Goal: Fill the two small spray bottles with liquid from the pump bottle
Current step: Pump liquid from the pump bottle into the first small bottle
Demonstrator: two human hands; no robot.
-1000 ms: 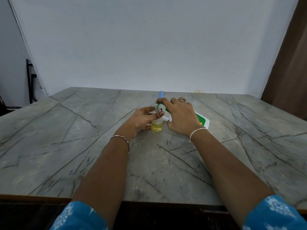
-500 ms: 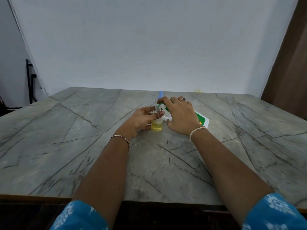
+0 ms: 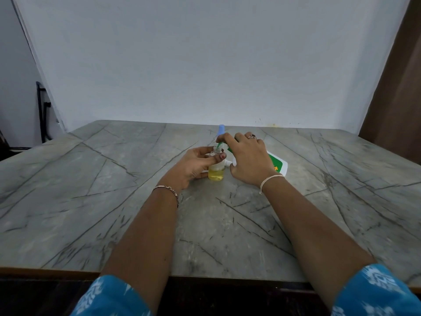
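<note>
A small clear spray bottle (image 3: pixel 216 172) stands uncapped at the table's middle, with yellow liquid in its lower part. My left hand (image 3: pixel 193 163) grips it from the left, thumb across its front. My right hand (image 3: pixel 248 156) curls over the head of the white pump bottle with a green label (image 3: pixel 278 164), which lies tilted to the right. Its green nozzle (image 3: pixel 219 145) sits at the small bottle's mouth. Just behind stands a second small bottle with a blue cap (image 3: pixel 221 129), mostly hidden by my fingers.
A small white part (image 3: pixel 228 163) lies between my two hands beside the bottle. The grey marble table (image 3: pixel 114 201) reaches to a white wall behind. A black frame (image 3: pixel 42 110) leans at the far left, and a brown panel (image 3: pixel 396 99) stands at the right.
Both hands and the bottles stay almost where they were; my right forefinger has shifted only slightly on the pump head.
</note>
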